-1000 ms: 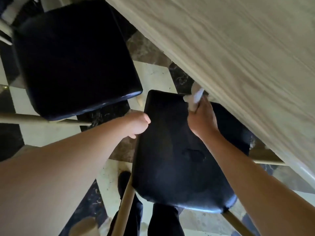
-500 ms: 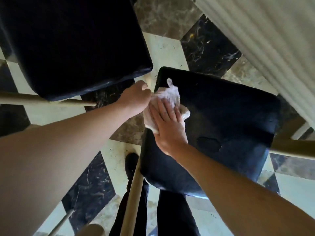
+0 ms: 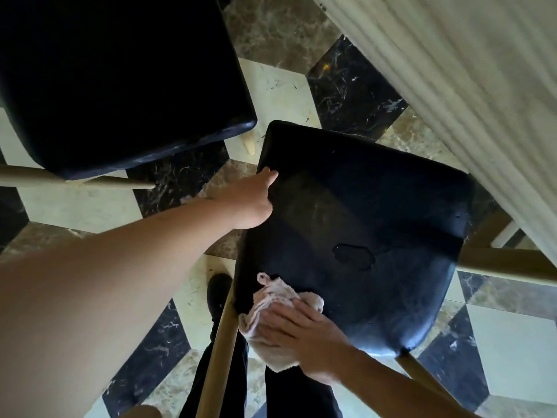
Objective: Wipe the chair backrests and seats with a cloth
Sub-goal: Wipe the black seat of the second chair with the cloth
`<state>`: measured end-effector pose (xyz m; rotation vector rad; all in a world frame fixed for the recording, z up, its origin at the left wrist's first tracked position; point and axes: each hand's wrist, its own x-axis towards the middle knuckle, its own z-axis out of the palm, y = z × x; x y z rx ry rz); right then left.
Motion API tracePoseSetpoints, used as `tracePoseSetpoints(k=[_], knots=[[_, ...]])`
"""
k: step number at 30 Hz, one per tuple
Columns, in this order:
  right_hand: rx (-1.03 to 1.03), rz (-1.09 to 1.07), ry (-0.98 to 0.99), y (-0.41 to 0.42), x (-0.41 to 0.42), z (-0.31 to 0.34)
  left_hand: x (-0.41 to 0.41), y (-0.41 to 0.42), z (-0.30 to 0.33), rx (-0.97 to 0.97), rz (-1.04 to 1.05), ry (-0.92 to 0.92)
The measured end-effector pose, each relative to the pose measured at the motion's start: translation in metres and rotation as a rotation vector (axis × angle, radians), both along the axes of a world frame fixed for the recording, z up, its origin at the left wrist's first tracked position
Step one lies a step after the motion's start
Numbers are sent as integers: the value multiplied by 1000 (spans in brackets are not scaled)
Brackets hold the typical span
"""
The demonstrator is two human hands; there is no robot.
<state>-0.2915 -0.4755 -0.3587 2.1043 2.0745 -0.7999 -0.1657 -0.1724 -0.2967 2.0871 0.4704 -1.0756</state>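
Right grip (image 3: 304, 336) flat atop cloth (image 3: 272, 300) — seat (image 3: 376, 206)

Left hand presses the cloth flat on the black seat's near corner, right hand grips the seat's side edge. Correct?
Hands are swapped. In the head view the right hand presses the cloth flat on the near corner of the black seat, and the left hand grips the seat's side edge. The rest stands.

Left hand (image 3: 253, 203) reaches forward, thumb hooked; right hand (image 3: 304, 336) lies flat, fingers straight.
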Motion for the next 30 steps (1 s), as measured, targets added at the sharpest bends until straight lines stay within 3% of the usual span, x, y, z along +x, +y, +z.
tracePoseSetpoints(k=[2,4,8,13,17,21,25,30], knots=[[-9,14,71,18,27,0,2,-4,0,17,61,-14],[17,-116,96,44,68,1,1,-7,-3,21,156,-54],[153,-675,-86,86,191,3,-3,-2,-7,-7,214,13],[94,-1447,-189,42,256,4,2,-4,3,139,-17,73],[75,-1736,-225,-27,216,4,-2,-32,10,271,-299,142],[60,-2042,-199,-51,133,4,4,-61,15,322,-312,211],[-14,-2351,-132,-27,46,12,5,-60,18,303,-287,219],[-95,-2401,63,43,-22,35,5,-53,10,277,-267,208]])
